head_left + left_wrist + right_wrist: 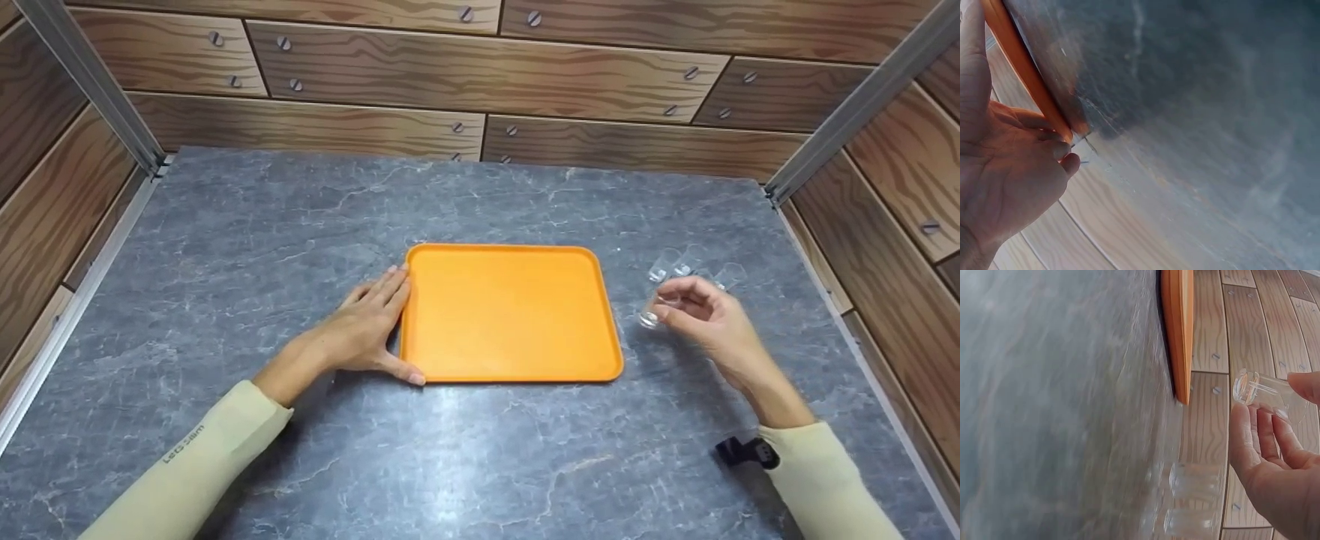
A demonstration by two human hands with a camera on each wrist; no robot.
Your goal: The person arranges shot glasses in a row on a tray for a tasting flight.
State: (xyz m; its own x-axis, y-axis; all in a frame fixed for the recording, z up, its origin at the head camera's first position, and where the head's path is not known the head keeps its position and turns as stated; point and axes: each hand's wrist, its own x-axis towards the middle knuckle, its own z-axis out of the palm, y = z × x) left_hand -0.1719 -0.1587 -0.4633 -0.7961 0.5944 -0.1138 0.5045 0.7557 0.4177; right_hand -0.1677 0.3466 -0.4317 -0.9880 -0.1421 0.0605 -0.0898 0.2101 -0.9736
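An orange rectangular tray (510,315) lies flat in the middle of the table. My left hand (367,326) rests against its left edge, fingers straight along the side and the thumb at the near left corner. To the right of the tray, my right hand (716,322) pinches a small clear shot glass (649,319) between thumb and fingers. In the right wrist view this shot glass (1255,389) is held off the table, its thick base towards the tray. Several more clear shot glasses (661,268) stand just beyond the right hand, partly hidden by it.
The table (450,457) has a grey marbled top. Wood-patterned panels (480,71) enclose the back and both sides, with metal posts (847,109) at the rear corners. A black strap mount (750,453) sits on the right wrist.
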